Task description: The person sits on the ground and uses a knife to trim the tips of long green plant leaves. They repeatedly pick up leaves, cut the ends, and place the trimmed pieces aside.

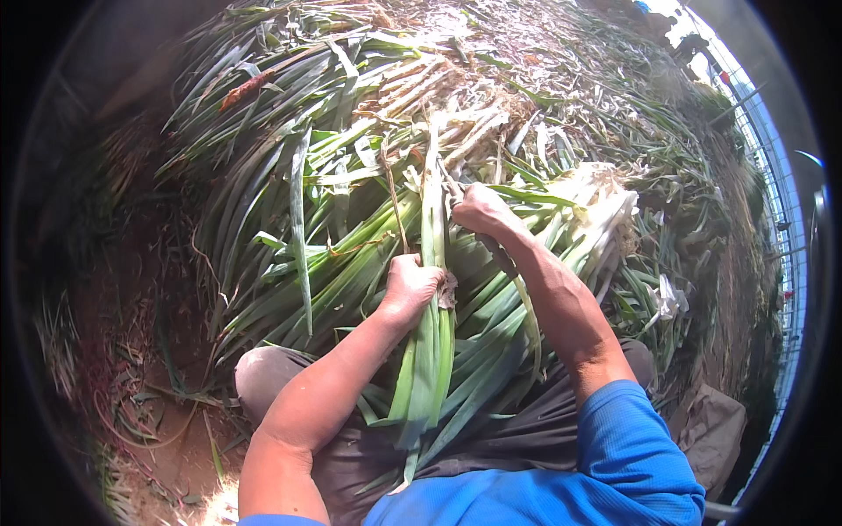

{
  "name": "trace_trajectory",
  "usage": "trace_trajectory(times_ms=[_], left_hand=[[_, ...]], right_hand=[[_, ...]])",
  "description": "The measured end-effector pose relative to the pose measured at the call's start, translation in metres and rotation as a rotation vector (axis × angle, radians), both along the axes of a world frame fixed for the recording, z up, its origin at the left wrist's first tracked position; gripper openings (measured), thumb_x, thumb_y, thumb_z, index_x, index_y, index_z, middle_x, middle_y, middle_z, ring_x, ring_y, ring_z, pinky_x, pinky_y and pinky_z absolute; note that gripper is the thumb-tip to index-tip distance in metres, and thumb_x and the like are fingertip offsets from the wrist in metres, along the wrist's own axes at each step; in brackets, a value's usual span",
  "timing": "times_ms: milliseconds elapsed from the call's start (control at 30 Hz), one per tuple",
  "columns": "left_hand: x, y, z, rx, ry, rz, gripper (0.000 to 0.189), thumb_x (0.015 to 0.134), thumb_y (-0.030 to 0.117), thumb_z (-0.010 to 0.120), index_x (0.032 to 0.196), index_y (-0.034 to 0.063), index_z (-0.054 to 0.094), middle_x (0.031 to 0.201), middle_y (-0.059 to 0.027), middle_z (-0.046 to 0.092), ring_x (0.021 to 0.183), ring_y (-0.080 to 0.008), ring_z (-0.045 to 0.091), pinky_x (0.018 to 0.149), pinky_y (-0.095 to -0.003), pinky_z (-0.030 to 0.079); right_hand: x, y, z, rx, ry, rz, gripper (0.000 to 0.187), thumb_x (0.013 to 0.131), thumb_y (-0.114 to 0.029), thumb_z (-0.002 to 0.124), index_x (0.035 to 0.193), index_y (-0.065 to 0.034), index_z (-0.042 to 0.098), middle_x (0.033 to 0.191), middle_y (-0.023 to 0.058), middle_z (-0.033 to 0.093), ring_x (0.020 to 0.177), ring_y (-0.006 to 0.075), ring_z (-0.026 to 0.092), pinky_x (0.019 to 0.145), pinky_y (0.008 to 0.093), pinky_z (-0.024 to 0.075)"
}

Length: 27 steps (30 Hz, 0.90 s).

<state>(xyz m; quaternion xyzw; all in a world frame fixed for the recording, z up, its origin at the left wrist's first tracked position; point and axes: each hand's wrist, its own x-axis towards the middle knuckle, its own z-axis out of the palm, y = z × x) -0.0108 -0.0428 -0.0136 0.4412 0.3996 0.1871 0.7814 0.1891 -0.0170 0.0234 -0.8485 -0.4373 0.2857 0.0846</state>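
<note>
My left hand [413, 289] is closed around a long green onion stalk [431, 217], its pale root end pointing away from me. The stalk's green leaves [424, 368] hang down over my lap. My right hand [479, 209] is curled beside the upper, whitish part of the stalk, its dark fingertips touching or almost touching it. A dark strip [498, 255] runs below the right wrist; whether it is a tool or a leaf I cannot tell. A withered brownish piece of leaf [448, 290] clings to the stalk by my left hand.
Heaped green onions [263, 184] lie ahead and left. A bunch with white root ends [595, 197] lies beyond my right forearm. Trimmed leaf litter [592, 85] covers the ground farther off. Brown cloth or sacking [710, 427] sits at right, near a wire mesh fence [792, 263].
</note>
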Motion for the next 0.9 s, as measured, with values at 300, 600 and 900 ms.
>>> trace_trajectory(times_ms=[300, 600, 900], left_hand=[[-0.003, -0.011, 0.007, -0.128, -0.062, -0.041, 0.004, 0.084, -0.002, 0.068, 0.083, -0.0052, 0.068, 0.072, -0.01, 0.067, 0.056, -0.0158, 0.063, 0.053, -0.0317, 0.052], [-0.005, -0.012, 0.006, 0.131, 0.016, -0.075, 0.01, 0.08, 0.003, 0.066, 0.086, -0.0057, 0.068, 0.071, -0.0105, 0.068, 0.057, -0.0167, 0.064, 0.055, -0.0322, 0.054], [0.009, 0.031, 0.018, 0.598, 0.19, -0.051, 0.04, 0.093, 0.032, 0.068, 0.111, -0.0029, 0.071, 0.099, -0.0217, 0.074, 0.091, -0.0304, 0.071, 0.084, -0.0416, 0.055]], right_hand=[[0.034, 0.023, -0.021, 0.025, -0.003, -0.062, 0.042, 0.08, -0.021, 0.061, 0.102, 0.0128, 0.07, 0.098, 0.0328, 0.07, 0.097, 0.0414, 0.072, 0.09, 0.0453, 0.0553], [0.02, 0.033, -0.013, 0.141, 0.314, -0.011, 0.036, 0.07, -0.029, 0.075, 0.081, 0.0058, 0.071, 0.069, 0.0125, 0.067, 0.06, 0.0196, 0.061, 0.057, 0.0348, 0.0487], [0.079, -0.08, 0.062, 0.495, 0.31, -0.55, 0.027, 0.076, -0.011, 0.072, 0.098, 0.0023, 0.062, 0.082, 0.0111, 0.066, 0.069, 0.0201, 0.065, 0.064, 0.0339, 0.056]])
